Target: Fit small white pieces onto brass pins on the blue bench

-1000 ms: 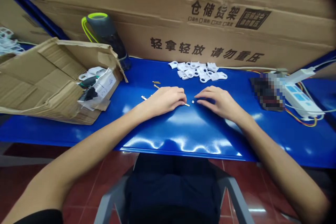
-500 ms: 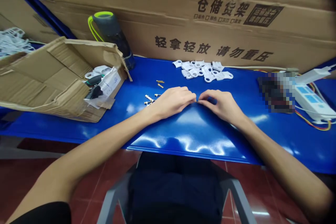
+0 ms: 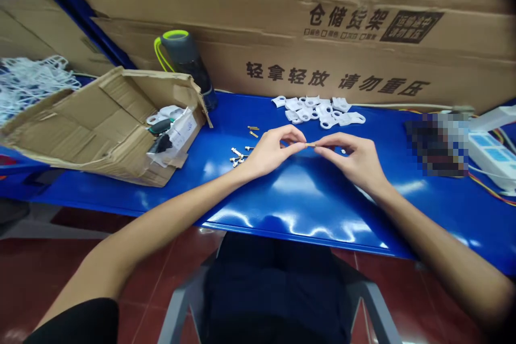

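My left hand (image 3: 276, 150) pinches one end of a small, thin brass-coloured metal strip (image 3: 310, 144) above the blue tabletop. The fingertips of my right hand (image 3: 358, 161) are closed on its other end, so the strip bridges the gap between both hands. Just beyond the right thumb shows a tiny white piece (image 3: 343, 151), partly framed by the fingers. Beside the left hand lie several small metal pieces with white parts (image 3: 237, 157). Two similar brass-coloured strips (image 3: 253, 128) rest a little farther back.
White plastic ring-ended parts (image 3: 322, 110) are heaped at the back. To the left stand an open cardboard box (image 3: 121, 129) and a dark bottle (image 3: 187, 59). A white power strip (image 3: 489, 156) with cables and a blurred-out object (image 3: 435, 145) are at right.
My left hand has turned, showing its thumb side, and the fingertips have drawn slightly apart, exposing the metal strip. A tiny white piece now shows by my right hand. The view has shifted slightly.
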### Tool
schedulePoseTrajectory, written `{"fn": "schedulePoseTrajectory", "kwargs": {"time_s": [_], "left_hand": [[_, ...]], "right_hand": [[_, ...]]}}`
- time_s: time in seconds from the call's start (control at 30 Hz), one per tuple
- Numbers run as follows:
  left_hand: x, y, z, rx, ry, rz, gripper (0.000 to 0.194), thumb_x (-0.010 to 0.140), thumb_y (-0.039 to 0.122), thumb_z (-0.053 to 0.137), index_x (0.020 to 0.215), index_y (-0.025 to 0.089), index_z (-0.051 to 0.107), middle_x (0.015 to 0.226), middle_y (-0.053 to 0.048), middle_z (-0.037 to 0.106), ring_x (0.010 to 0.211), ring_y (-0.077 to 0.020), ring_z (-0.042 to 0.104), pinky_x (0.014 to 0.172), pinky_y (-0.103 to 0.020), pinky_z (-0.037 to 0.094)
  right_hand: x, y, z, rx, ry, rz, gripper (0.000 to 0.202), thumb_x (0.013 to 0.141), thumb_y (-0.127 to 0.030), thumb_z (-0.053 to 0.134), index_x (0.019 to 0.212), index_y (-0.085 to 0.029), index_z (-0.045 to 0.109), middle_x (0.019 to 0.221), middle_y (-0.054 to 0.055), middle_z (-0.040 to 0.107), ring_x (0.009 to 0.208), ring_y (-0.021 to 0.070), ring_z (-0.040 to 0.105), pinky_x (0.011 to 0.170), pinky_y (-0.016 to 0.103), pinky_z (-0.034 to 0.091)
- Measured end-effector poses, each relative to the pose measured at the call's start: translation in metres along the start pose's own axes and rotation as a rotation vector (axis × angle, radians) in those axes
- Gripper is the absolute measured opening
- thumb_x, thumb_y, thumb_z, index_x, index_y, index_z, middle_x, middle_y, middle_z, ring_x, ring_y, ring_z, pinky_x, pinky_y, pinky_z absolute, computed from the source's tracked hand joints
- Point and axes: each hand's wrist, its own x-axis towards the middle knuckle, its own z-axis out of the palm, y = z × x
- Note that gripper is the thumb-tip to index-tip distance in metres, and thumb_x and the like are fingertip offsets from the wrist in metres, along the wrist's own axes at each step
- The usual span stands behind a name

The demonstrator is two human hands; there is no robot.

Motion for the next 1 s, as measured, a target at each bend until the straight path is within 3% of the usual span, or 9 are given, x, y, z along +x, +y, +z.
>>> {"fn": "schedulePoseTrajectory", "kwargs": {"time_s": [0.2,0.47,0.73,1.0], "left_hand": [[-0.001,-0.002,0.001,-0.085,-0.032,-0.059,0.027,0.092,0.041,0.077,0.100,0.017,0.071,0.103,-0.007,0.079,0.097,-0.0206,0.074,0.088,-0.034,0.054],[0.000,-0.001,0.000,-0.116,-0.018,-0.066,0.026,0.090,0.040,0.079,0.099,0.016,0.072,0.101,-0.005,0.079,0.095,-0.0188,0.073,0.086,-0.031,0.053],[-0.002,0.005,0.001,-0.159,-0.075,-0.149,0.029,0.088,0.041,0.081,0.099,0.016,0.071,0.094,-0.005,0.079,0.072,-0.0142,0.067,0.072,-0.030,0.054],[-0.002,0.007,-0.002,-0.264,-0.084,-0.181,0.031,0.086,0.040,0.084,0.100,0.016,0.072,0.092,-0.005,0.078,0.066,-0.0113,0.061,0.067,-0.028,0.050]], "right_hand": [[-0.001,-0.004,0.001,0.036,0.032,0.015,0.018,0.093,-0.042,0.079,0.104,-0.030,0.085,0.105,0.004,0.085,0.095,0.0291,0.078,0.087,0.043,0.062],[-0.003,-0.008,0.002,0.054,0.094,-0.001,0.010,0.093,-0.040,0.080,0.097,-0.033,0.085,0.103,0.001,0.085,0.097,0.0296,0.079,0.087,0.045,0.063],[-0.004,-0.006,0.003,0.043,0.066,0.006,0.015,0.093,-0.046,0.079,0.099,-0.034,0.086,0.105,0.002,0.085,0.100,0.0317,0.079,0.089,0.048,0.065],[-0.004,-0.007,0.001,0.066,0.061,0.005,0.014,0.091,-0.044,0.082,0.096,-0.031,0.084,0.103,0.003,0.085,0.097,0.0303,0.079,0.090,0.046,0.065]]}}
